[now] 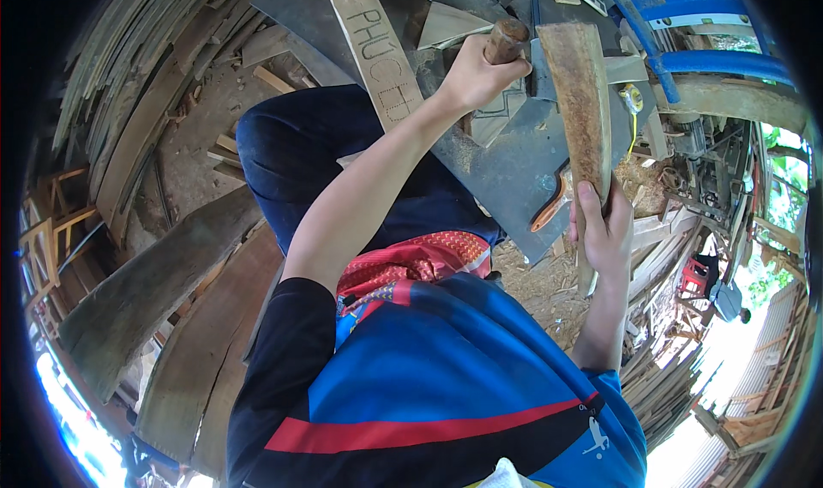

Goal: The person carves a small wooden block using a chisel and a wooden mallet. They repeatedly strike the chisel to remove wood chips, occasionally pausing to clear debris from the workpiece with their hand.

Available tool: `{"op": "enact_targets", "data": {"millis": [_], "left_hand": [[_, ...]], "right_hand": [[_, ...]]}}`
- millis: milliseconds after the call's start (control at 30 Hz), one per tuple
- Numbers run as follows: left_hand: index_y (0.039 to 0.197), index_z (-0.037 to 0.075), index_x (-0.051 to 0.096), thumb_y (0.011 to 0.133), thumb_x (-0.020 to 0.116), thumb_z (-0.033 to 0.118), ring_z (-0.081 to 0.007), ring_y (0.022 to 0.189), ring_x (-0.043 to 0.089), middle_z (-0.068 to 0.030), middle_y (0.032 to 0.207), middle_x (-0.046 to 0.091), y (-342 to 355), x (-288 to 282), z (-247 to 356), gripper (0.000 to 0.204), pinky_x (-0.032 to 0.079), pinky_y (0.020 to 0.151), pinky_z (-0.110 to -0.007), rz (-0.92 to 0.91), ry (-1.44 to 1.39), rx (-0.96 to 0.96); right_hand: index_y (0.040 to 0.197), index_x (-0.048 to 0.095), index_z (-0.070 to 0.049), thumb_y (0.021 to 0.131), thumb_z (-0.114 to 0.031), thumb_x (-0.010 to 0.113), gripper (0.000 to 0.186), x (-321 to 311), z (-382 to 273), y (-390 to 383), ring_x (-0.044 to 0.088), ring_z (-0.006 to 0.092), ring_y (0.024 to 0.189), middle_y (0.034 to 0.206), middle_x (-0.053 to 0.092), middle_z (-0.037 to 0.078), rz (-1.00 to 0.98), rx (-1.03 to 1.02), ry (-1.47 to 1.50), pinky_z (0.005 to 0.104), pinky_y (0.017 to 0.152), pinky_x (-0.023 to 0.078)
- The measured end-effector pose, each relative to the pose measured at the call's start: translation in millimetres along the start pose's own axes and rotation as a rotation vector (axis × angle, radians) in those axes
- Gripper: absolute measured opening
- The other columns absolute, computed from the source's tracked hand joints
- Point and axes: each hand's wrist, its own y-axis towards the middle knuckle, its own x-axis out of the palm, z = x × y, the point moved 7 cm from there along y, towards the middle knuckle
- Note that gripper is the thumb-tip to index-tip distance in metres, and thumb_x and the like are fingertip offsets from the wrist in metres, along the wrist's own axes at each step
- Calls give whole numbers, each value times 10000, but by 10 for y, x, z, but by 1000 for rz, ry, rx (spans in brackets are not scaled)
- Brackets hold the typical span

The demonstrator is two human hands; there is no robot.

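My left hand (482,76) is closed around a thick, round wooden handle (507,42), whose blunt end points up. A flat, dark grey-blue piece (542,75) shows just beside that fist; whether it belongs to the handle I cannot tell. In my right hand (604,224) is a long rough wooden board (576,102), gripped near its lower end and held upright with its brown, weathered face showing. Close to this hand, on the dark work surface (506,201), lies a tool with an orange-brown wooden handle (547,212).
A carved plank (373,46) crosses the work surface at the upper left. Triangular wood offcuts (450,27) lie beyond my left hand. A yellow tape measure (631,99) sits right of the board, below blue metal bars (711,8). Large slabs (163,282) lean at the left.
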Motion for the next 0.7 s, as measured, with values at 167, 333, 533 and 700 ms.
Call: {"op": "enact_targets", "data": {"millis": [167,333,533,700], "left_hand": [[815,9,613,843,711,128,-67,630,493,27,667,563,24,45,-74,157,421,592,-292,-35,41,1],[789,25,631,851,730,138,-69,631,512,23,668,583,26,39,-84,163,438,610,-288,-52,24,3],[814,19,656,863,745,135,-63,661,520,27,700,603,27,92,-168,154,452,629,-293,-94,14,41],[835,10,669,860,747,151,-60,656,522,30,708,614,18,172,-131,163,446,615,-280,-84,-42,30]], "right_hand": [[976,598,2,979,-236,671,249,-97,-314,-30,535,72,466,599,575,19,92,-91,-115,248,428,404],[991,577,7,944,-308,726,351,-24,-653,67,701,262,573,656,653,157,233,-396,-540,348,497,491],[1001,560,16,931,-411,720,461,-126,-798,62,711,394,640,687,672,190,170,-330,-461,441,544,523],[990,555,17,924,-406,729,462,-45,-814,82,716,403,671,691,666,212,113,-362,-591,444,561,540]]}}
